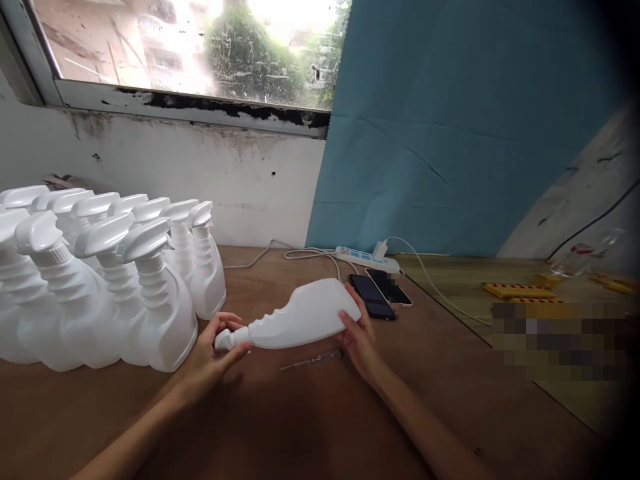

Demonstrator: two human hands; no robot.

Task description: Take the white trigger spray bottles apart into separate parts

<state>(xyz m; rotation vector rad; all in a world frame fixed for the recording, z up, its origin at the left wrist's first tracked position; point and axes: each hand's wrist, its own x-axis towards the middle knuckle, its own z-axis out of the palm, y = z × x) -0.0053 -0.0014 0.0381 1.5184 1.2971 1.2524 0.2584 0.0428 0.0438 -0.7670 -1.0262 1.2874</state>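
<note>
Between my two hands a white spray bottle (pixel 305 315) lies on its side in the air above the brown table (pixel 270 427). My left hand (pixel 215 353) is closed round its trigger head and collar at the left end. My right hand (pixel 359 333) grips the bottle's base at the right end, thumb on the near face. On the table below the bottle lies a thin screwdriver-like tool (pixel 313 360), partly in shadow. To the left, several upright white spray bottles (pixel 163 313) with trigger heads stand packed in rows, the nearest one close to my left hand.
Two phones (pixel 373 297) lie beyond my right hand, near a power strip (pixel 367 259) with a white cable and charger. Yellow pieces (pixel 520 291) and a clear plastic bottle (pixel 575 259) are at the far right. A window (pixel 200 53) and blue cloth (pixel 440 133) rise behind.
</note>
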